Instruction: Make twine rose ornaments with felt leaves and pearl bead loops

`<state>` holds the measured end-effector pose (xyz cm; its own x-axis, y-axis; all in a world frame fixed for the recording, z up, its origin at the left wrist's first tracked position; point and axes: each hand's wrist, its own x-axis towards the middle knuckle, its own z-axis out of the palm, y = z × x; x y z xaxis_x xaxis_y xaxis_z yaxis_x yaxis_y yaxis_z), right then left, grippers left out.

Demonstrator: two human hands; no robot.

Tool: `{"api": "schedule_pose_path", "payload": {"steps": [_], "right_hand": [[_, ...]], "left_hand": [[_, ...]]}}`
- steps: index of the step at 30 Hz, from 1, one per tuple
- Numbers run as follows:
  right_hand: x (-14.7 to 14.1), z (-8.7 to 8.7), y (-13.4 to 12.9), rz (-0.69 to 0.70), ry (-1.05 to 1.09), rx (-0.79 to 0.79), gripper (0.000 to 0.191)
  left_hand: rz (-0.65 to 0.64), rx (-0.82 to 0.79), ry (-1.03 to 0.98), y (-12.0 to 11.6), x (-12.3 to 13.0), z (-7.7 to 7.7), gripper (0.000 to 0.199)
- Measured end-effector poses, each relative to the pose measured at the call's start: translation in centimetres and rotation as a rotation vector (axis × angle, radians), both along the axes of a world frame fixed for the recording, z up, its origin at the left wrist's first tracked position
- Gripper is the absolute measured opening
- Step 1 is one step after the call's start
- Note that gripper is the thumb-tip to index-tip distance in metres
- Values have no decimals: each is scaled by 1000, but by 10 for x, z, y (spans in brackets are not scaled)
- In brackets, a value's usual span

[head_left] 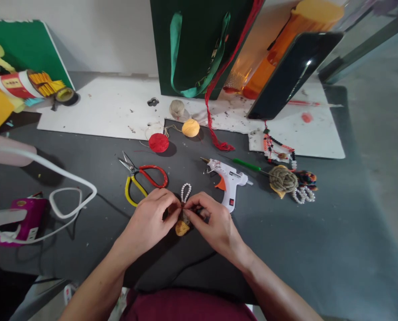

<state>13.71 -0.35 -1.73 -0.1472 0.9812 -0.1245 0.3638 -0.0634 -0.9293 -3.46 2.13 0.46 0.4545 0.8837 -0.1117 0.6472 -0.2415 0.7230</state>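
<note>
- Head view, the hands: the left hand and the right hand are brought together over the dark grey table, fingertips pinched on a small amber-yellow ornament with a short loop of white pearl beads standing up from between them. Both hands are closed on this piece; how it is joined under the fingers is hidden, possibly by thread or glue.
- Head view, risk at the grip: the bead loop is held only by fingertip pressure, so it could slip or the string could be pulled loose if the pinch is shifted unevenly.
- Head view, right of the hands: the white hot-glue gun with orange trigger lies just beside the right hand, nozzle pointing away. A burn or a smear could follow if the knuckles are swept sideways against it.
- Head view, left of the hands: the scissors with red and yellow handles lie close to the left hand, blades turned away; they could be knocked by the wrist.
- Head view, farther back: the red ball of thread and the yellow-orange ball of thread rest near the white sheet of paper; either could roll if the table is jolted.
- Head view, left edge: a white cable loops near the forearm and could be snagged.
</note>
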Motion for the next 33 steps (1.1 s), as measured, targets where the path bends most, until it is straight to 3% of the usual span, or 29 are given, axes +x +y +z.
{"api": "schedule_pose_path", "payload": {"steps": [17, 27, 33], "right_hand": [[3, 1, 2, 61, 21, -44, 8], [1, 1, 1, 34, 29, -38, 7], [0, 2, 1, 13, -3, -8, 8]], "left_hand": [[35, -9, -27, -8, -1, -3, 11], [30, -26, -19, -8, 0, -3, 5], [59, 23, -30, -9, -1, -5, 10]]}}
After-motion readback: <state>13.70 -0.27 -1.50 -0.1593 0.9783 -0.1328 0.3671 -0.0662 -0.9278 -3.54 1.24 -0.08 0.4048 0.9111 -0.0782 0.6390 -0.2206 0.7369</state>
